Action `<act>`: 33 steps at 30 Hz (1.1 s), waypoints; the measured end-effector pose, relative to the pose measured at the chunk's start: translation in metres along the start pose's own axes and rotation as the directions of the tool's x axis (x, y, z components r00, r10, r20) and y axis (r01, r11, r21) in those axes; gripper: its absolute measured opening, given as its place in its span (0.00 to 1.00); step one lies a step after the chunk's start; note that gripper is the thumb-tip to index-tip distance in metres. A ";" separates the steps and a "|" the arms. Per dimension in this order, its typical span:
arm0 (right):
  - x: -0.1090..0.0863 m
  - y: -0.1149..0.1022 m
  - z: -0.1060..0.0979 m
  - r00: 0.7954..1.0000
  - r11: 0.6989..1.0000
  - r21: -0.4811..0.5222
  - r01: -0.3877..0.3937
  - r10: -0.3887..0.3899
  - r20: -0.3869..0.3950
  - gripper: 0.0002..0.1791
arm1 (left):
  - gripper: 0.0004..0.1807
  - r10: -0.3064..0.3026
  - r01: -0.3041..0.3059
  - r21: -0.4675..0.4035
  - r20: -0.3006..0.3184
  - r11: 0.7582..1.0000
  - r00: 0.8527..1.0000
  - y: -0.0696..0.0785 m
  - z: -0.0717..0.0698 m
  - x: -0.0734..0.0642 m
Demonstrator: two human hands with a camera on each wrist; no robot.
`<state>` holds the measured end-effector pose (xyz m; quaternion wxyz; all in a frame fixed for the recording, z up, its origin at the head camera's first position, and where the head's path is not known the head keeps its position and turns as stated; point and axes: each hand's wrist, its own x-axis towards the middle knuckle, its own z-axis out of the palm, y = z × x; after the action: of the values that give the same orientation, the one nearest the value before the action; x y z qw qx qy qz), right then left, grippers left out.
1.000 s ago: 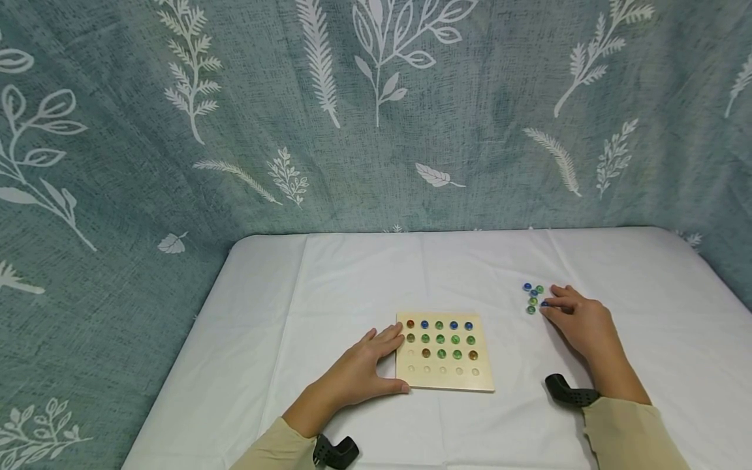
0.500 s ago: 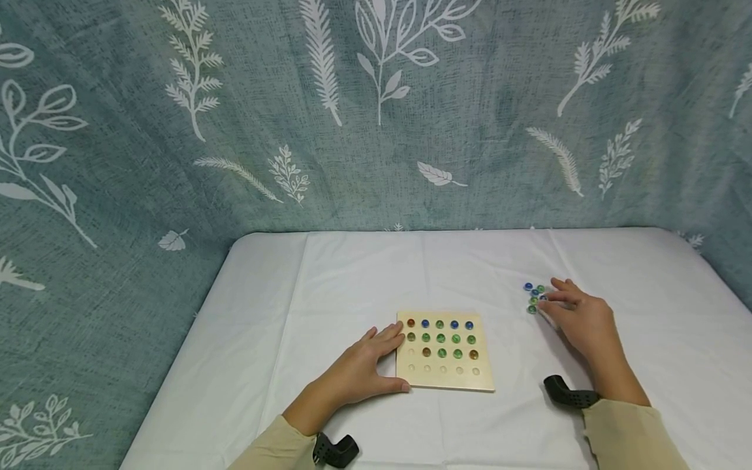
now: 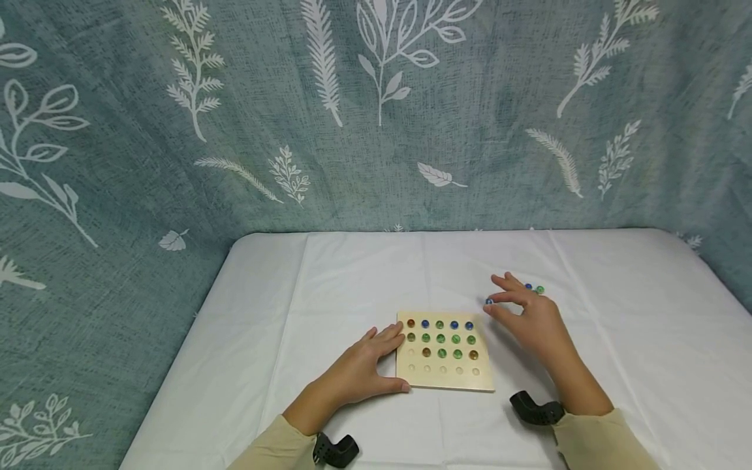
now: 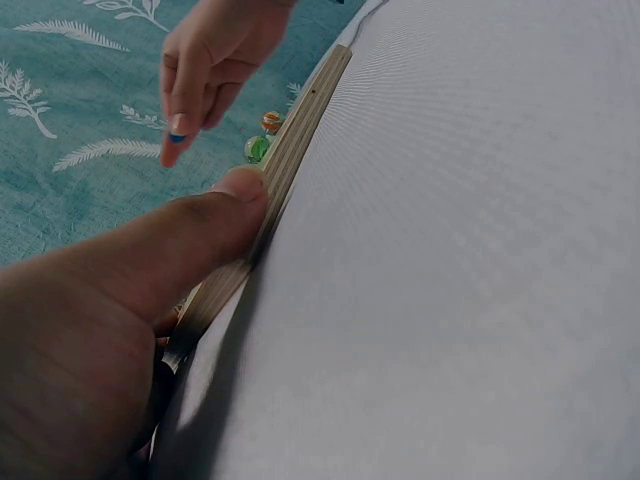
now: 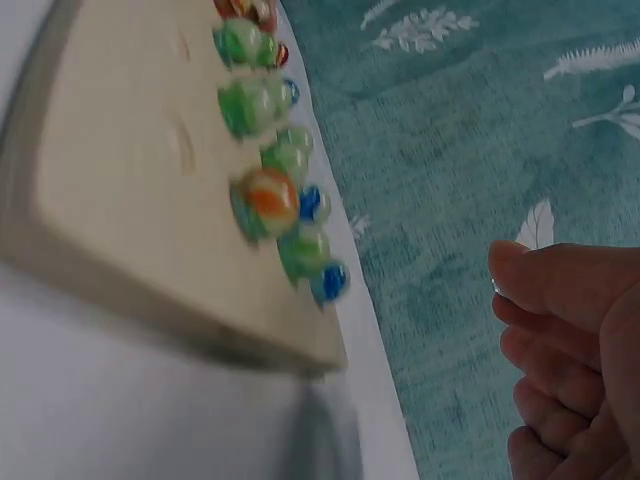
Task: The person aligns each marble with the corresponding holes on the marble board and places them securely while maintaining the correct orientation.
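Observation:
A pale wooden board (image 3: 429, 380) with rows of round hollows lies on the white cloth. Green, blue and amber marbles (image 3: 440, 339) fill most of its three far rows; the nearest row holds none. My left hand (image 3: 358, 371) rests at the board's left side, fingertips on that edge and the thumb (image 4: 238, 192) against the near edge. Just off the board's far right corner, my right hand (image 3: 531, 324) pinches a blue marble (image 3: 489, 301) between thumb and forefinger, above the cloth. In the right wrist view, the right fingers (image 5: 560, 285) hide most of that marble.
Behind the right hand, a loose blue marble (image 3: 528, 286) and a green marble (image 3: 540, 289) show on the cloth; others there are hidden by the hand. A teal leaf-patterned curtain (image 3: 376, 176) hangs beyond the table's far edge. Each wrist wears a black camera mount (image 3: 536, 410).
My right hand has taken a blue marble from the loose group and moved left with it toward the board. The left hand and board have stayed in place.

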<state>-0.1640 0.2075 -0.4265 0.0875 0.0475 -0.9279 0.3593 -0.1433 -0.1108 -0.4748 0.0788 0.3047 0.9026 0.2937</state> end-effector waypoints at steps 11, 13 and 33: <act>-0.016 -0.053 0.048 0.964 0.978 0.066 0.197 -0.206 0.169 0.11 | 0.49 -0.002 0.002 -0.004 0.014 1.000 1.000 0.001 0.000 -0.002; -0.018 -0.057 0.054 0.951 0.975 0.070 0.212 -0.223 0.213 0.11 | 0.49 -0.001 0.001 -0.005 0.017 1.000 1.000 0.001 -0.001 -0.002; -0.020 -0.071 0.077 0.900 0.951 -0.059 0.304 -0.266 0.345 0.10 | 0.49 0.035 -0.035 0.006 0.010 0.999 0.999 -0.001 -0.002 -0.003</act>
<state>-0.1433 0.1037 -0.4397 -0.0162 0.2380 -0.9308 0.2768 -0.1425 -0.1141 -0.4736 0.0770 0.3223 0.8976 0.2907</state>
